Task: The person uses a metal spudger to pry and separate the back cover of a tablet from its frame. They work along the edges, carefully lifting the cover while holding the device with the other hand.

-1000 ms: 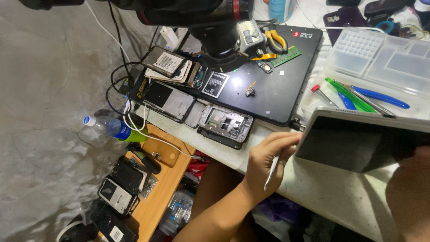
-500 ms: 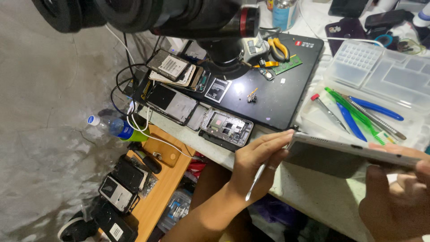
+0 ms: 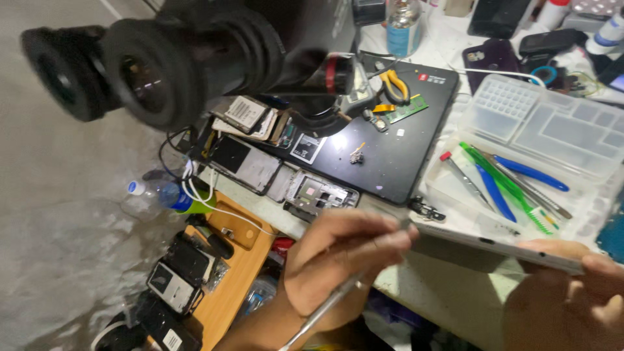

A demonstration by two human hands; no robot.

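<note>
My left hand (image 3: 338, 260) is closed around a thin metal pry tool (image 3: 325, 311); its tip points up toward the left corner of a flat white-edged tablet (image 3: 484, 242). The tablet lies almost edge-on to me above the white bench. My right hand (image 3: 565, 296) grips the tablet's near right edge from below, thumb on top. Just beyond the tablet, a clear tray (image 3: 448, 195) holds blue and green plastic tools (image 3: 504, 185) and a red-tipped one.
Black microscope eyepieces (image 3: 130, 71) loom at the top left. A black mat (image 3: 396, 162) carries opened phones (image 3: 315, 195), small parts and yellow pliers (image 3: 393, 84). A clear compartment box (image 3: 552, 123) sits right. Below left are a water bottle (image 3: 156, 195) and a wooden shelf (image 3: 231, 292) with phones.
The tablet has tipped from face-up to nearly edge-on. My left hand has brought the tool up to its left corner, and my right hand now grips its near edge.
</note>
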